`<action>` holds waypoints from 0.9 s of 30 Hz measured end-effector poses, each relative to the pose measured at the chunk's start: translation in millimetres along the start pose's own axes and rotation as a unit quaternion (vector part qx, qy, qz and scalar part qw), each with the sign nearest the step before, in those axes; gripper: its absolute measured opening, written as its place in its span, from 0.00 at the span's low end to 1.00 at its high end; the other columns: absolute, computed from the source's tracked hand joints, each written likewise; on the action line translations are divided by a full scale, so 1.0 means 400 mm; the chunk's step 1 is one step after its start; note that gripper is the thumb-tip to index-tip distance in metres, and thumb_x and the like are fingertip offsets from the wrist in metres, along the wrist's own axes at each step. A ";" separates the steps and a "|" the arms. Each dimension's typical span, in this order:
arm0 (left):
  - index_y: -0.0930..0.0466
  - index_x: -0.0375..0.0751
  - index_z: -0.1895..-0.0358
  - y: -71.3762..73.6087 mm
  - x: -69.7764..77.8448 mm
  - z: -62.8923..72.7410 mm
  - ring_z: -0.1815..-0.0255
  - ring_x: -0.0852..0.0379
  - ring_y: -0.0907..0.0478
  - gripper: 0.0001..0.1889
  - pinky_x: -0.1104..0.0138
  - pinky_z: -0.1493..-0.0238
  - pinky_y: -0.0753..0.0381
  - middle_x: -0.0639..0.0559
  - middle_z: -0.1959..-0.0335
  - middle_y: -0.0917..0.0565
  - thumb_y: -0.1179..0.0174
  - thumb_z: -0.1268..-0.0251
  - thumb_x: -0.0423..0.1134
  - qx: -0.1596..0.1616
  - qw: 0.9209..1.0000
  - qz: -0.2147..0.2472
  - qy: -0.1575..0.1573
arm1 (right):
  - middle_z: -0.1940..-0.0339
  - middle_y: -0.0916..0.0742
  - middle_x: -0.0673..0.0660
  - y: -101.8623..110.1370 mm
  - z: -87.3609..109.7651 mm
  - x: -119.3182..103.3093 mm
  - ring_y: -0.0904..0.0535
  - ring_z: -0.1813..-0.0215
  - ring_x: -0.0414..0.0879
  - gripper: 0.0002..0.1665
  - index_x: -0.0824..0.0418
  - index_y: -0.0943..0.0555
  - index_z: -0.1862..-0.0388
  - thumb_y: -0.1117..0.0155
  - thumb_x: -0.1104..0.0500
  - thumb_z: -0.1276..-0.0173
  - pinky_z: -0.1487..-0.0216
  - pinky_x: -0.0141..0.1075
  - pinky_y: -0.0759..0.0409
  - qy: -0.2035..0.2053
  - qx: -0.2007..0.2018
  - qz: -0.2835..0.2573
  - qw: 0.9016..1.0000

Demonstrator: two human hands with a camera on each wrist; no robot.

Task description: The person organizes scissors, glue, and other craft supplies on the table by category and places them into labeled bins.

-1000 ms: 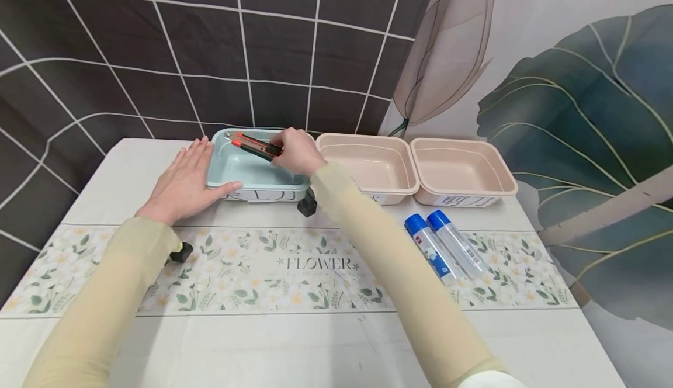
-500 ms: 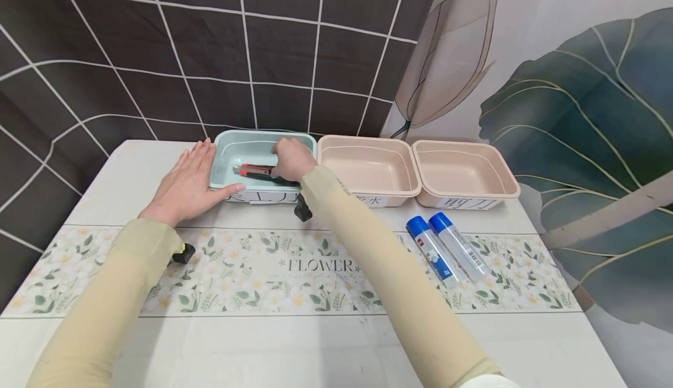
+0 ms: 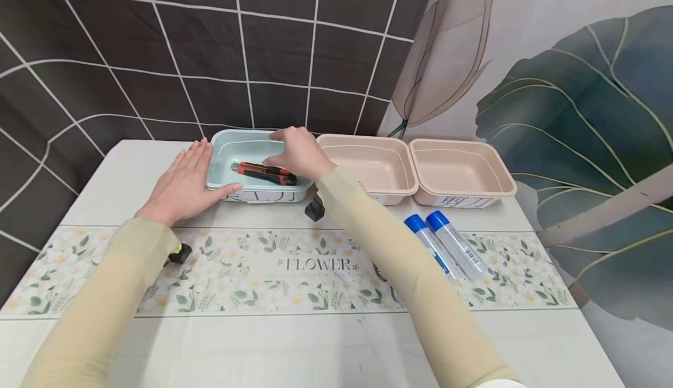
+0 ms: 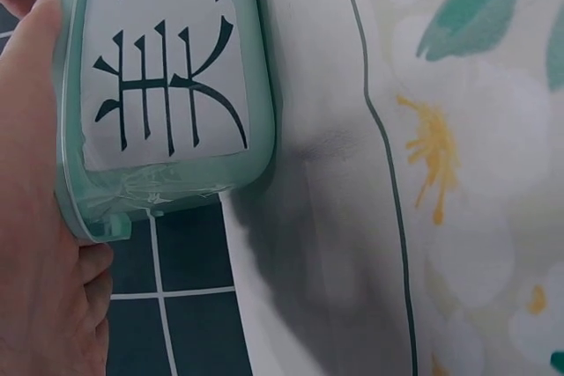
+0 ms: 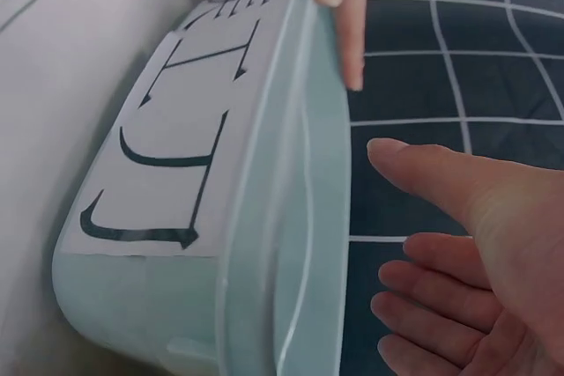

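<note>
Two red-and-black utility knives (image 3: 265, 174) lie side by side on the floor of the light blue box (image 3: 223, 157), near its front wall. Over the box's right end hovers my right hand (image 3: 301, 153), thumb apart from the loosely bent fingers, nothing held. The right wrist view shows this hand (image 5: 480, 244) beside the box rim. My left hand (image 3: 181, 184) rests against the box's left side with straight fingers, its thumb along the front rim. In the left wrist view, a paper label (image 4: 163, 85) with large characters covers the box's front.
Two pink boxes (image 3: 368, 189) with labels stand in a row to the right of the blue one. Before them lie two blue-capped clear tubes (image 3: 454, 245). A small dark thing (image 3: 380, 272) is mostly hidden by my right sleeve. A dark tiled wall covering (image 3: 210, 43) rises behind.
My right hand lowered the utility knives into the blue box, let go of them, and rose slightly above the box. The left hand stayed at the box's left side.
</note>
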State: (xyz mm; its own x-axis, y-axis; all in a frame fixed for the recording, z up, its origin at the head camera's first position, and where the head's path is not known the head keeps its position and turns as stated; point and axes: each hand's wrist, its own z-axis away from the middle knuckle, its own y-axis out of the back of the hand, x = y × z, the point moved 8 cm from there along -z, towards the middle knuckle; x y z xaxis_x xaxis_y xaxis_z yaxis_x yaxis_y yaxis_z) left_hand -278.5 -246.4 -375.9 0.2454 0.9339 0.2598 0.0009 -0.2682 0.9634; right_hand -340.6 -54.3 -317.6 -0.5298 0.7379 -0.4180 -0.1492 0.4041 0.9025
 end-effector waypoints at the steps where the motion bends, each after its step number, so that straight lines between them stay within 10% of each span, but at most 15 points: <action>1: 0.62 0.25 0.20 0.000 0.000 0.000 0.18 0.37 0.63 0.60 0.50 0.20 0.67 0.29 0.19 0.57 0.51 0.33 0.75 0.001 1.000 0.000 0.000 | 0.39 0.15 0.54 0.005 0.005 -0.002 0.21 0.37 0.45 0.37 0.61 0.19 0.34 0.21 0.48 0.38 0.39 0.31 0.23 0.003 0.004 -0.003 1.000; 27: 0.62 0.25 0.20 0.003 0.003 0.005 0.18 0.38 0.64 0.60 0.52 0.20 0.69 0.29 0.19 0.58 0.50 0.32 0.74 -0.006 1.000 0.003 -0.002 | 0.36 0.16 0.53 0.126 0.182 0.027 0.24 0.34 0.43 0.40 0.62 0.20 0.32 0.22 0.44 0.38 0.33 0.34 0.29 0.029 0.044 -0.108 0.993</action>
State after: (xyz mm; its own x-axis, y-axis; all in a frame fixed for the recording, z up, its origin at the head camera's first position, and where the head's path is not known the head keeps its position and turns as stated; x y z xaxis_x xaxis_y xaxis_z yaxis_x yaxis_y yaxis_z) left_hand -276.1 -246.0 -374.4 0.2493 0.9314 0.2652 -0.0118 -0.2709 0.9625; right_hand -293.2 13.4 -284.1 -0.5409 0.5974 -0.5920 -0.1923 0.5974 0.7786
